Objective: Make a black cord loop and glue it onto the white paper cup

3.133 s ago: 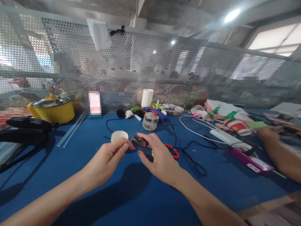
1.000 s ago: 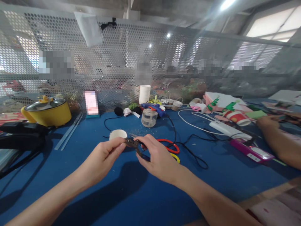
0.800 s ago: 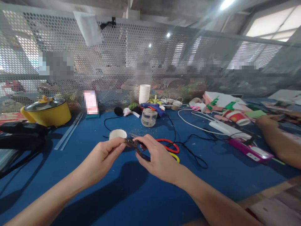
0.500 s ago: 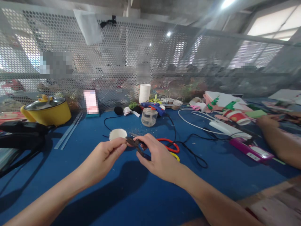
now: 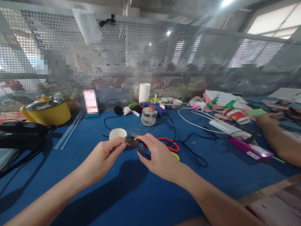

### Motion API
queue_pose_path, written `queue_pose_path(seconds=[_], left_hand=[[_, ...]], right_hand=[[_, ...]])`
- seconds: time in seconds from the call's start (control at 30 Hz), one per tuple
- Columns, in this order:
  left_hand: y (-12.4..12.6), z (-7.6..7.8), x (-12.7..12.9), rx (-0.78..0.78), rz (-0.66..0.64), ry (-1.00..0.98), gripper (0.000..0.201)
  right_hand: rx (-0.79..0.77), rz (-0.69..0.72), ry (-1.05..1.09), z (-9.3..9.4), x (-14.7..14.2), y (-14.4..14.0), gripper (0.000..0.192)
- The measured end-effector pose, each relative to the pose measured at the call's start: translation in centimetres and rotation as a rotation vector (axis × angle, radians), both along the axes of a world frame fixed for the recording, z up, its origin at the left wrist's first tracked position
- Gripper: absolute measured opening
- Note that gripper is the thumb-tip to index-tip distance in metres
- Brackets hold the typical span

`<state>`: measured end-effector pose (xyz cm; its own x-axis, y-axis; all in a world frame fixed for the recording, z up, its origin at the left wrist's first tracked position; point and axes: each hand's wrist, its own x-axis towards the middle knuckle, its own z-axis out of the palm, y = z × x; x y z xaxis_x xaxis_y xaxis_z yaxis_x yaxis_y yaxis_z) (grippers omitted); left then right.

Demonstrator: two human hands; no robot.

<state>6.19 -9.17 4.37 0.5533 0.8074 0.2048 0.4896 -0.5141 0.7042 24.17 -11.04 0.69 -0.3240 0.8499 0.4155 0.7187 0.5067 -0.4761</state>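
My right hand point(image 5: 158, 157) is wrapped round the handles of dark pliers point(image 5: 133, 142), whose jaws point left. At the tip of those jaws my left hand point(image 5: 107, 157) is closed in a pinch; what lies between its thumb and finger is too small to make out. A white paper cup point(image 5: 118, 134) is just behind the left fingers. Scissors with red and yellow handles point(image 5: 175, 147) lie partly hidden behind the right hand. Farther back a blue hot glue gun point(image 5: 155, 106) rests on a clear plastic jar point(image 5: 149, 116).
On the left are a yellow pot point(image 5: 47, 111), clear sticks point(image 5: 70, 130) and a black stand point(image 5: 22, 136). A phone point(image 5: 90, 102) leans by the mesh panel. Cables and a purple power strip point(image 5: 250, 149) lie right, near another person's arm point(image 5: 279, 141). Stacked paper cups point(image 5: 144, 92) stand behind.
Almost nothing has moved. The pliers' handles look slightly farther apart in my right hand, and the left pinch stays at the jaws.
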Motion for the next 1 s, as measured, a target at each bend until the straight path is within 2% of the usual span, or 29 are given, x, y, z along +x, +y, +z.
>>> queue_pose_path(seconds=[0.83, 0.9, 1.0], left_hand=[[0.24, -0.58, 0.13, -0.032, 0.009, -0.076, 0.026], [0.27, -0.58, 0.16, -0.025, 0.022, -0.068, 0.026], [0.18, -0.33, 0.04, -0.098, 0.048, 0.005, 0.028]], right_hand=[[-0.04, 0.016, 0.05, -0.32, -0.1, 0.15, 0.021], [-0.038, 0.016, 0.051, -0.38, -0.13, 0.22, 0.022], [-0.046, 0.006, 0.038, -0.51, -0.21, 0.28, 0.022]])
